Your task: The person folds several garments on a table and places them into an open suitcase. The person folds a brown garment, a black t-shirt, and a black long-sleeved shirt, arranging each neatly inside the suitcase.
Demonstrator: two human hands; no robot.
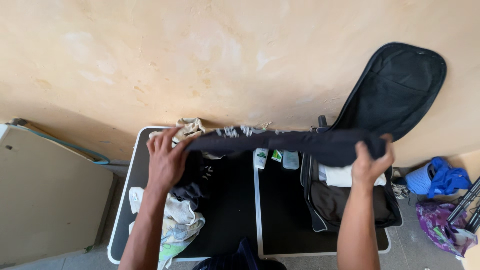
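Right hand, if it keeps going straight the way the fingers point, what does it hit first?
Probably the open suitcase lid leaning on the wall; the right hand, gripping the dark garment, points up and away over the suitcase. Depth is unclear.

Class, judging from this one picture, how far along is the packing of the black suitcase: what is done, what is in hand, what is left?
Done: a white folded item already lies in the open suitcase. In hand: the left hand and right hand hold a dark garment stretched between them. Left: a pile of clothes and small bottles lie on the black table.
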